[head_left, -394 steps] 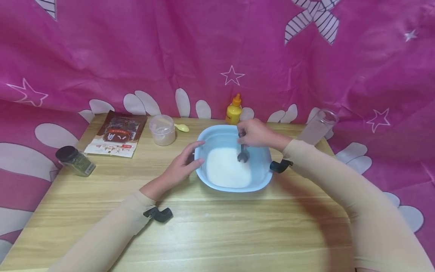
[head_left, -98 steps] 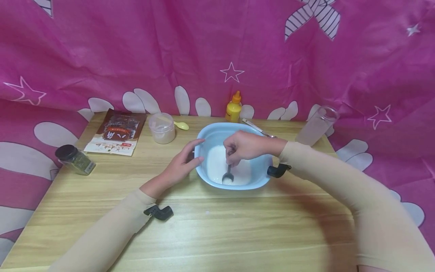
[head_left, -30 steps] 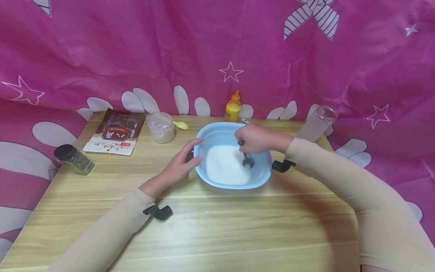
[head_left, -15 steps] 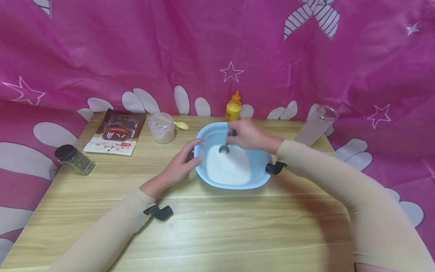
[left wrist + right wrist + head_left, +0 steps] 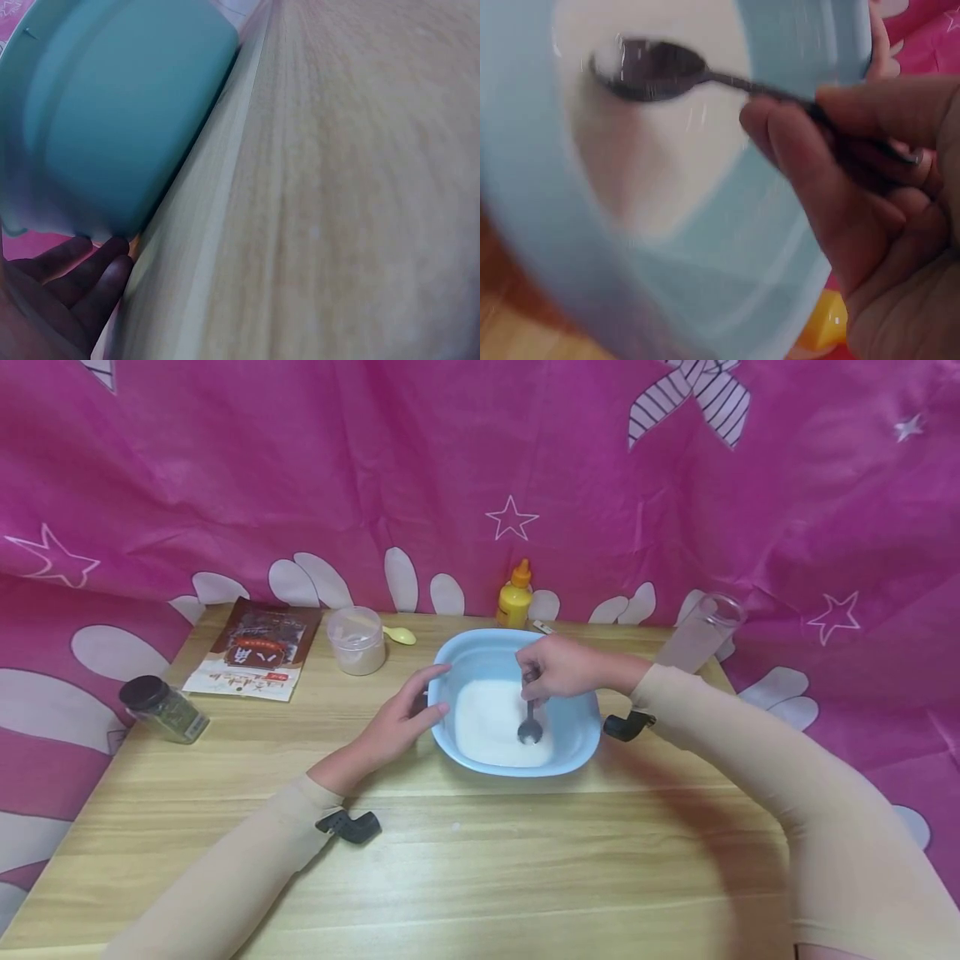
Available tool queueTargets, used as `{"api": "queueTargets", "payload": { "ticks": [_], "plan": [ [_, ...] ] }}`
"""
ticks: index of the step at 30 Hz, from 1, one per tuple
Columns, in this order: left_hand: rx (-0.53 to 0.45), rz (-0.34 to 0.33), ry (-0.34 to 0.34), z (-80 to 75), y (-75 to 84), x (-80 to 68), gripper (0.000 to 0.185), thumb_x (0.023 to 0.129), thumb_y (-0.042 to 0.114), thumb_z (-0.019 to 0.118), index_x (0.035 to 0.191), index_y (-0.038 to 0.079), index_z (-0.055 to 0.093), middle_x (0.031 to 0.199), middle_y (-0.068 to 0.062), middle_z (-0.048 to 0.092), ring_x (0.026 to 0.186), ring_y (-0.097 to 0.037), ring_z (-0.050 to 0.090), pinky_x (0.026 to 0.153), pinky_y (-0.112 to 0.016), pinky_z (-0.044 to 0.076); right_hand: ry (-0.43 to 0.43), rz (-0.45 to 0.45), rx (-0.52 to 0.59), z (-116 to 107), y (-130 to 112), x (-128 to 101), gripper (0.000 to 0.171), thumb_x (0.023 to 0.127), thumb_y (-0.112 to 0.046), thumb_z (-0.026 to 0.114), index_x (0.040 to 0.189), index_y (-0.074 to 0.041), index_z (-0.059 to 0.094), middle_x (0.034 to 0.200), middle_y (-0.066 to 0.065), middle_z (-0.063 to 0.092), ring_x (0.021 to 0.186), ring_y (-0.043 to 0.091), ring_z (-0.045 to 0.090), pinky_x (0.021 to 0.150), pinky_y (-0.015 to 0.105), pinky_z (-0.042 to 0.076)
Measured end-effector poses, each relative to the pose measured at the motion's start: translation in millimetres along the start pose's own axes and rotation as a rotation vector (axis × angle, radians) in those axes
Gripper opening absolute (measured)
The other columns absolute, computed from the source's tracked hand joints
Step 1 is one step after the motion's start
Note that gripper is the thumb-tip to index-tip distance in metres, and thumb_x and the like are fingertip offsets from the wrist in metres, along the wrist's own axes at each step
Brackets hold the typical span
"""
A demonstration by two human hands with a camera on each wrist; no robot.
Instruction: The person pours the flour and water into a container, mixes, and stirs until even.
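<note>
A light blue basin holding white liquid stands on the wooden table. At its left side, my left hand rests with thumb and forefinger at the rim. The left wrist view shows other fingers stretched out, their tips against the basin's outer wall. Over the basin, my right hand pinches a dark metal spoon by its handle, bowl downward at the liquid. In the right wrist view the spoon's bowl overlaps the white liquid, with thumb and fingers around the handle.
Behind the basin are a yellow squeeze bottle and a partly hidden pale handle. A clear tumbler stands right. Leftward are a lidless tub, a yellow spoon, a brown packet and a black-lidded jar.
My right hand keeps the spoon and circles it through the liquid; since half a second ago it moved right and toward me. My left hand stays at the basin's rim.
</note>
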State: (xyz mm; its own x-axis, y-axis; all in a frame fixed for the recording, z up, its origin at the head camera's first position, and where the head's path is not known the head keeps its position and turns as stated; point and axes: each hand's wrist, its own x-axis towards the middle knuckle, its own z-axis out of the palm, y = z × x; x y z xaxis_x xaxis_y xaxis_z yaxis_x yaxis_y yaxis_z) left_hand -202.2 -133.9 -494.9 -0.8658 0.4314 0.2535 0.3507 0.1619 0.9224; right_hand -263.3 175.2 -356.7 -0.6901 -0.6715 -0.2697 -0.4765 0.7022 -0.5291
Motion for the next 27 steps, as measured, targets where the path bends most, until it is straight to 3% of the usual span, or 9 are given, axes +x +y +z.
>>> {"api": "queueTargets", "payload": {
  "ticks": [7, 15, 20, 24, 27],
  "plan": [
    [0.002, -0.002, -0.001, -0.3, 0.2, -0.1, 0.061, 0.114, 0.023, 0.063, 0.171, 0.02, 0.04, 0.177, -0.015, 0.036, 0.151, -0.046, 0.053, 0.12, -0.059, 0.051, 0.166, 0.033, -0.202, -9.8, 4.1, 3.4, 0.026, 0.098, -0.009, 0.082, 0.084, -0.012, 0.06, 0.077, 0.004, 0.06, 0.074, 0.02, 0.064, 0.064, 0.033, 0.05],
    [0.008, -0.015, -0.007, 0.2, 0.7, 0.3, 0.061, 0.114, 0.026, 0.063, 0.171, 0.023, 0.041, 0.178, -0.012, 0.036, 0.152, -0.043, 0.052, 0.121, -0.057, 0.05, 0.261, 0.033, -0.168, -1.2, -4.3, 14.3, 0.02, 0.1, -0.011, 0.082, 0.091, -0.011, 0.065, 0.082, 0.004, 0.065, 0.078, 0.022, 0.058, 0.064, 0.032, 0.049],
    [0.003, -0.014, -0.014, 1.0, -0.6, 0.5, 0.061, 0.115, 0.026, 0.063, 0.171, 0.023, 0.04, 0.178, -0.012, 0.036, 0.152, -0.044, 0.053, 0.121, -0.057, 0.05, 0.227, -0.049, -0.027, 12.0, -12.3, 17.5, 0.018, 0.1, -0.011, 0.083, 0.09, -0.013, 0.068, 0.089, -0.005, 0.079, 0.077, 0.015, 0.069, 0.061, 0.03, 0.051],
    [0.002, -0.007, -0.013, 1.1, 0.0, 0.6, 0.061, 0.115, 0.025, 0.063, 0.171, 0.022, 0.04, 0.177, -0.013, 0.037, 0.151, -0.043, 0.053, 0.121, -0.056, 0.051, 0.102, -0.122, 0.074, 18.0, -16.0, 14.9, 0.019, 0.1, -0.011, 0.083, 0.089, -0.013, 0.068, 0.088, -0.006, 0.082, 0.082, 0.012, 0.078, 0.067, 0.03, 0.058],
    [-0.004, 0.004, -0.007, 0.7, 0.8, 0.8, 0.061, 0.114, 0.022, 0.064, 0.171, 0.021, 0.041, 0.176, -0.014, 0.039, 0.149, -0.044, 0.056, 0.118, -0.056, 0.053, -0.002, -0.127, 0.101, 16.5, -15.5, 10.7, 0.019, 0.099, -0.009, 0.084, 0.09, -0.012, 0.068, 0.086, -0.005, 0.081, 0.084, 0.013, 0.081, 0.071, 0.03, 0.061]
  ]
}}
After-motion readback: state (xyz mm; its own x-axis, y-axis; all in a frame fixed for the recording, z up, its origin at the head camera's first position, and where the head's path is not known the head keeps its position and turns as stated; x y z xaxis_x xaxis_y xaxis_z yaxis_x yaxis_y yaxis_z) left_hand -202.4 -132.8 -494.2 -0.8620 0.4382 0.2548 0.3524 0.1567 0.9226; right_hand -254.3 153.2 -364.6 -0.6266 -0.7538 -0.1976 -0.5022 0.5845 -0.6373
